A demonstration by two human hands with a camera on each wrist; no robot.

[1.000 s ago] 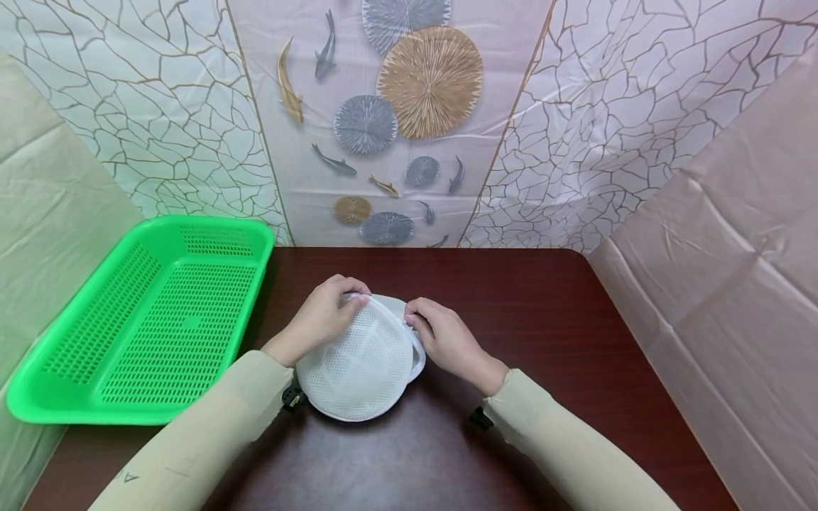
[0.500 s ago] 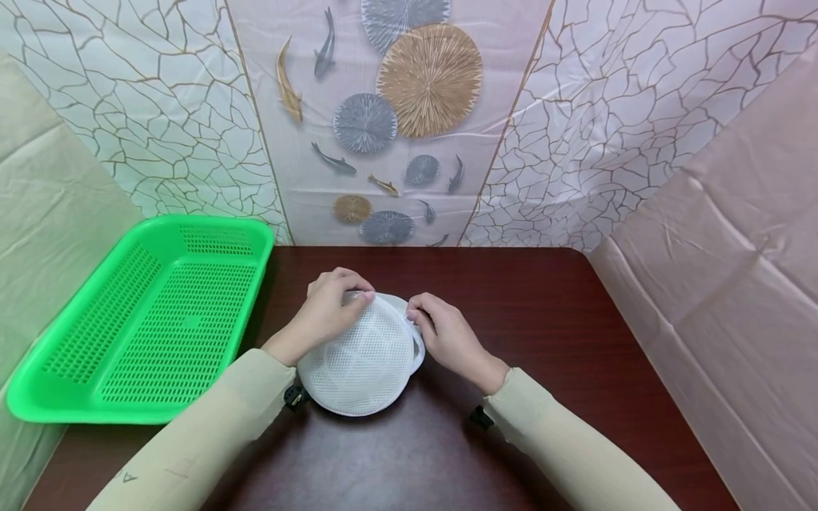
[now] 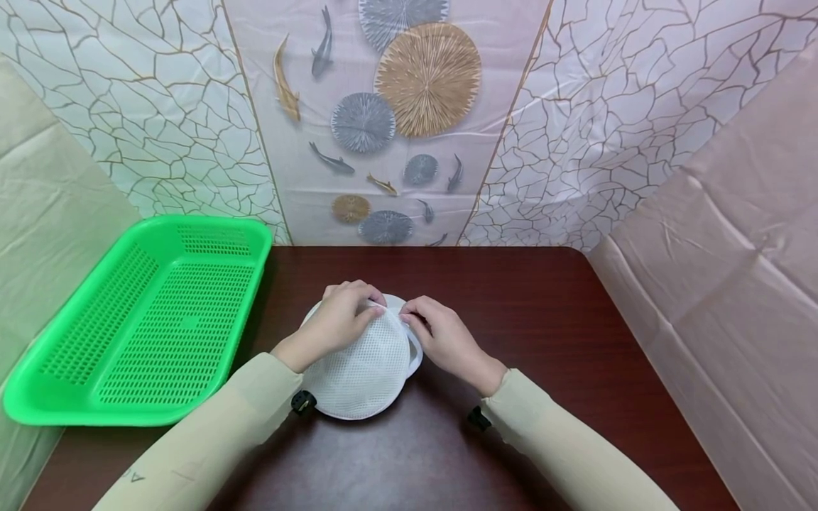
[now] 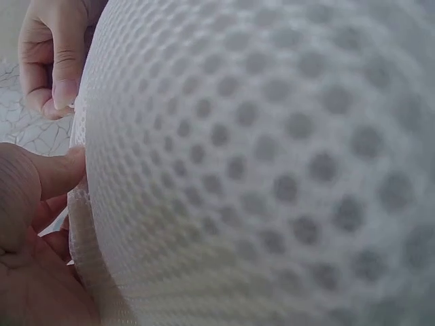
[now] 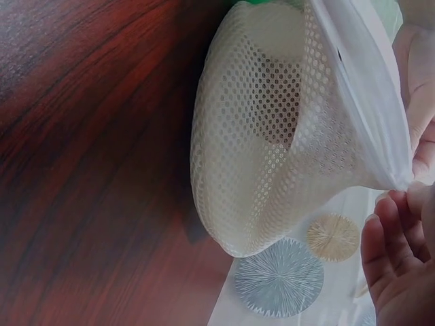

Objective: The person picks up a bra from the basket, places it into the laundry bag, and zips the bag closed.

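A round white mesh laundry bag (image 3: pixel 361 376) is held up over the table between both hands in the head view. My left hand (image 3: pixel 341 316) pinches its upper edge between thumb and fingers. Right beside it, my right hand (image 3: pixel 444 337) pinches the edge near one end of a white zipper band (image 5: pixel 360 88). In the right wrist view the mesh (image 5: pixel 238 136) bulges out, and the band draws to a point at the right fingertips. The left wrist view is mostly filled by the near mesh wall, with both thumbs at the seam. The small part under the right fingertips is hidden.
A big green plastic basket (image 3: pixel 220 362) with slotted walls stands at the left of the dark wooden table (image 3: pixel 537 305). Behind the table hangs a patterned cloth (image 3: pixel 441 206), and plain cloth walls rise at both sides.
My left hand has slid right along the bag's edge, closer to the right hand. The right hand has stayed almost in place, still pinching the edge.
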